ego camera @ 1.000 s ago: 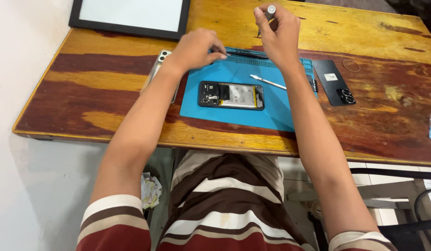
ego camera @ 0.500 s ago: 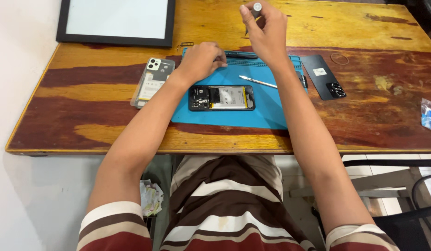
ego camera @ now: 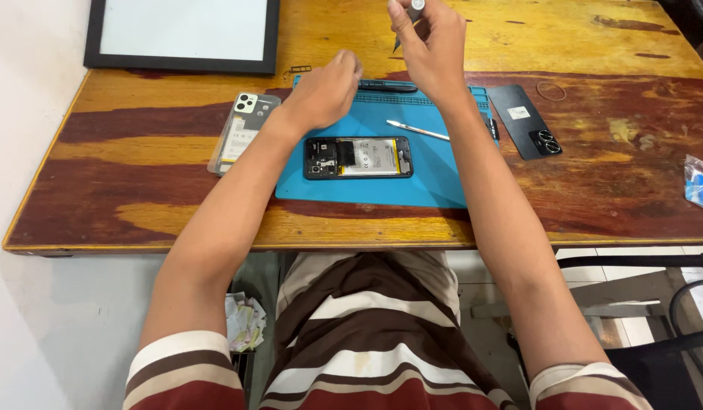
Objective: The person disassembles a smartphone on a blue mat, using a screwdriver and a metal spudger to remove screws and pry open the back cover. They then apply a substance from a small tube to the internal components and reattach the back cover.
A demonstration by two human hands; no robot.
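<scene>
1. The opened phone [ego camera: 358,157] lies flat in the middle of the blue mat [ego camera: 435,178] with its insides facing up, near the person, so both hands can come at it from above.
2. The right hand [ego camera: 429,42] is raised over the far edge of the mat, its fingers closed around a slim screwdriver [ego camera: 409,15] whose tip points down.
3. The left hand [ego camera: 325,89] rests curled at the mat's far left edge; whether it pinches anything, I cannot tell.
4. Tweezers [ego camera: 417,130] lie on the mat just right of the phone.
5. The black back cover [ego camera: 528,120] is set off to the right, and a clear case [ego camera: 241,133] to the left, leaving the mat uncluttered.
</scene>
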